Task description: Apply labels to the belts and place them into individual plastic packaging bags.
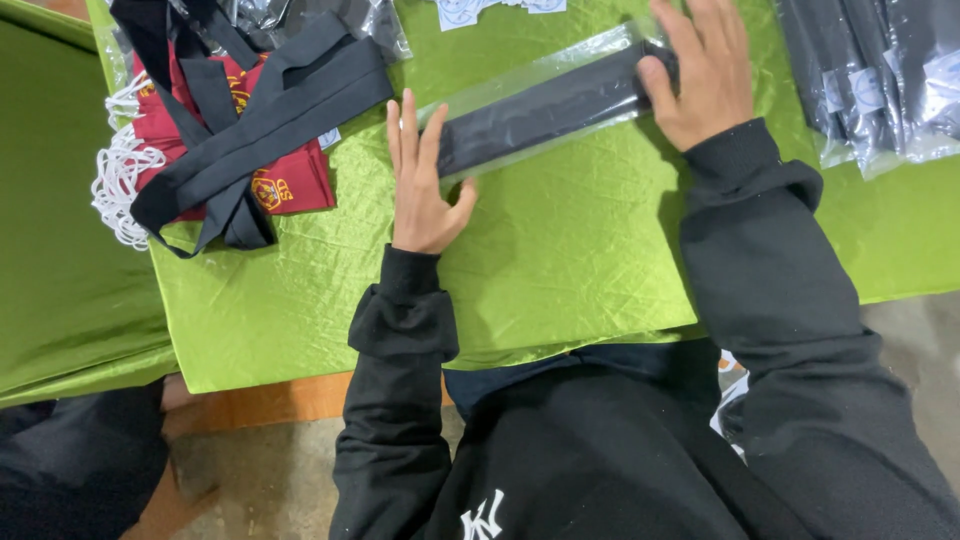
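A long, narrow strip of folded black fabric sealed in a clear plastic sleeve [548, 108] lies slantwise on the shiny green cloth-covered counter [560, 250], toward its far edge, with its right end higher in the picture than its left.

The left hand [420, 190] lies flat and open, its fingers [408, 135] straight and together, their sides touching the sleeve's left end; it grips nothing. The right hand [705, 70] rests over the sleeve's right end, fingers spread loosely across the top and the thumb pressed on the near edge, pinning it down, not closed around it.

The packet looks light, soft and floppy, likely to sag if lifted by 1 end. The glossy plastic is probably slippery on the satin cloth, so holding it at both ends, or pinching across its narrow width, seems safest.

Near the counter's far left corner sits a heap of black fabric straps over red embroidered cloth [240, 110] with white cord netting [120, 175] beside it. More bagged black strips [870, 75] lie at the far right edge.
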